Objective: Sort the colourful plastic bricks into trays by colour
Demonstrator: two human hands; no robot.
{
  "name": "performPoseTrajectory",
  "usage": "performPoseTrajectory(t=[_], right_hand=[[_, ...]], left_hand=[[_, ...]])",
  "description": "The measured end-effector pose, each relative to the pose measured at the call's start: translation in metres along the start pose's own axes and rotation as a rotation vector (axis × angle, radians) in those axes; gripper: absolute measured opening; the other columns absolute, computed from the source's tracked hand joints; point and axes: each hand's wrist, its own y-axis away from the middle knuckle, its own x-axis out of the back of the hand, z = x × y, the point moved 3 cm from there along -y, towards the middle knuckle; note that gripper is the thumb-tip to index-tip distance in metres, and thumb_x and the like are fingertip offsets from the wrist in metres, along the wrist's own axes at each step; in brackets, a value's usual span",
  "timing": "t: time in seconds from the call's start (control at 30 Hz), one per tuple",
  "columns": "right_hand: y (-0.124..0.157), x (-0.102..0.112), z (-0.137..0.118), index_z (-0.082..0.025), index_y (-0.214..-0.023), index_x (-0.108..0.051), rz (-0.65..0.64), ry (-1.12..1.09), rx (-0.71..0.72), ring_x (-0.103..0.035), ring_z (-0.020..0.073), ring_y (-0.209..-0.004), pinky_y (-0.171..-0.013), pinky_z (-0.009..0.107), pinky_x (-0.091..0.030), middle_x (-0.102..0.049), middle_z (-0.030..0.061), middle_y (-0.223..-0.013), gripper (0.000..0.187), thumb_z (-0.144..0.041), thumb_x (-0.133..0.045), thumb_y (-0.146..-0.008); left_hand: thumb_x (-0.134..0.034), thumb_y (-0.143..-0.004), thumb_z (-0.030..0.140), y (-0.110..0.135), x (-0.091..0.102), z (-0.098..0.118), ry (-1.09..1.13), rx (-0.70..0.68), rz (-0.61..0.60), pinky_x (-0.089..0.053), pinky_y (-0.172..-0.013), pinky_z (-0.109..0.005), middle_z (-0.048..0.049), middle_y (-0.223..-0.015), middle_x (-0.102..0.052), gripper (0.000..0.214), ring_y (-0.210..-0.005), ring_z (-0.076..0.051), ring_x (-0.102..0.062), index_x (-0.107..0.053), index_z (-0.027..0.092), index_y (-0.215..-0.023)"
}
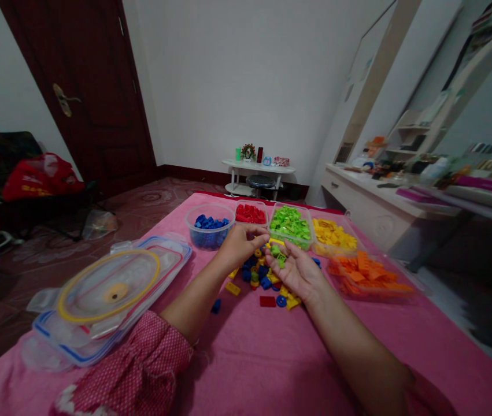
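My right hand (301,271) is turned palm up and cupped, with a few light-green toy bricks (278,255) lying in its fingers. Beside it, my left hand (242,244) reaches over the pile with thumb and fingertips drawn together; whether anything sits between them I cannot make out. Below both hands lies a mixed pile of blue, yellow and red toy bricks (265,282), partly hidden by them. A red brick (267,301), a blue wheel-like piece (281,301) and a yellow brick (232,288) lie at its near edge.
Behind the pile stand clear tubs of blue (209,240), red (251,222), green (291,245) and yellow bricks (335,249). An orange-brick tub (369,294) is at right. Stacked plastic lids (111,289) lie left on the pink cloth (246,364).
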Motion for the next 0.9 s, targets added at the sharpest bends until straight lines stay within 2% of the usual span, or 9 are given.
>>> performPoseTrajectory(t=[0.17, 0.27, 0.37, 0.47, 0.57, 0.67, 0.73, 0.8, 0.9], right_hand=[[-0.031, 0.008, -0.042, -0.024, -0.09, -0.049, 0.047, 0.098, 0.211, -0.065, 0.0168, -0.08, -0.068, 0.035, -0.058, -0.06, 0.0014, -0.086, 0.008, -0.02, -0.052, -0.083], [-0.057, 0.004, -0.082, -0.024, -0.088, -0.048, 0.212, 0.29, 0.293, -0.063, 0.016, -0.075, -0.066, 0.034, -0.056, -0.056, 0.0016, -0.082, 0.006, -0.028, -0.05, -0.084], [-0.075, -0.006, -0.116, -0.022, -0.092, -0.05, 0.314, 0.406, 0.308, -0.063, 0.0187, -0.075, -0.062, 0.034, -0.054, -0.055, 0.0042, -0.08, 0.02, -0.04, -0.047, -0.085], [-0.076, -0.011, -0.13, -0.018, -0.094, -0.054, 0.391, 0.614, 0.392, -0.061, 0.0216, -0.08, -0.063, 0.035, -0.052, -0.059, 0.0076, -0.084, 0.031, -0.046, -0.05, -0.081], [-0.066, -0.005, -0.118, -0.018, -0.088, -0.06, 0.371, 0.785, 0.502, -0.06, 0.0199, -0.085, -0.069, 0.031, -0.049, -0.062, 0.0061, -0.088, 0.027, -0.038, -0.063, -0.071], [-0.052, 0.007, -0.091, -0.017, -0.082, -0.064, 0.209, 1.099, 0.573, -0.061, 0.018, -0.078, -0.068, 0.028, -0.047, -0.066, 0.0044, -0.082, 0.022, -0.031, -0.066, -0.066], [-0.042, 0.015, -0.071, -0.016, -0.08, -0.067, 0.1, 1.383, 0.584, -0.061, 0.0169, -0.072, -0.065, 0.028, -0.046, -0.067, 0.0039, -0.076, 0.018, -0.027, -0.063, -0.066], [-0.034, 0.023, -0.054, -0.016, -0.079, -0.068, 0.055, 1.619, 0.549, -0.059, 0.0156, -0.066, -0.06, 0.026, -0.044, -0.067, 0.0027, -0.071, 0.016, -0.022, -0.062, -0.065], [-0.025, 0.028, -0.037, -0.017, -0.082, -0.069, 0.017, 1.836, 0.493, -0.059, 0.0145, -0.063, -0.057, 0.024, -0.041, -0.067, 0.0016, -0.07, 0.021, -0.014, -0.059, -0.064]], left_hand=[[-0.056, -0.078, 0.03, -0.002, 0.005, -0.01, -0.044, 0.023, 0.042, -0.045, -0.065, -0.022, -0.007, -0.084, -0.07, 0.026, -0.073, -0.013, -0.06, -0.07, 0.01, -0.084], [-0.057, -0.077, 0.031, -0.003, 0.002, -0.018, -0.09, 0.068, 0.034, -0.045, -0.063, -0.022, -0.0061, -0.081, -0.07, 0.027, -0.07, -0.013, -0.06, -0.071, 0.011, -0.088], [-0.059, -0.074, 0.029, -0.002, -0.002, -0.022, -0.131, 0.098, 0.003, -0.046, -0.064, -0.022, -0.0062, -0.082, -0.07, 0.027, -0.071, -0.014, -0.061, -0.071, 0.012, -0.09], [-0.06, -0.073, 0.027, -0.001, -0.002, -0.023, -0.189, 0.084, -0.045, -0.046, -0.065, -0.022, -0.006, -0.084, -0.071, 0.025, -0.073, -0.014, -0.062, -0.071, 0.013, -0.09], [-0.063, -0.07, 0.025, 0.0, 0.001, -0.025, -0.295, 0.091, -0.107, -0.044, -0.062, -0.022, -0.0054, -0.081, -0.071, 0.022, -0.07, -0.014, -0.061, -0.072, 0.014, -0.086], [-0.065, -0.066, 0.026, 0.003, 0.006, -0.029, -0.4, 0.145, -0.236, -0.042, -0.057, -0.021, -0.0045, -0.073, -0.071, 0.019, -0.065, -0.015, -0.061, -0.074, 0.015, -0.079], [-0.069, -0.062, 0.027, 0.007, 0.007, -0.029, -0.432, 0.195, -0.329, -0.04, -0.055, -0.021, -0.0039, -0.07, -0.07, 0.02, -0.062, -0.014, -0.06, -0.074, 0.016, -0.077], [-0.073, -0.057, 0.028, 0.012, 0.006, -0.026, -0.461, 0.228, -0.399, -0.039, -0.052, -0.021, -0.0028, -0.068, -0.069, 0.022, -0.058, -0.014, -0.057, -0.075, 0.017, -0.077], [-0.076, -0.051, 0.03, 0.018, -0.001, -0.018, -0.578, 0.202, -0.454, -0.034, -0.047, -0.022, -0.0011, -0.058, -0.065, 0.019, -0.051, -0.013, -0.053, -0.074, 0.019, -0.067]])
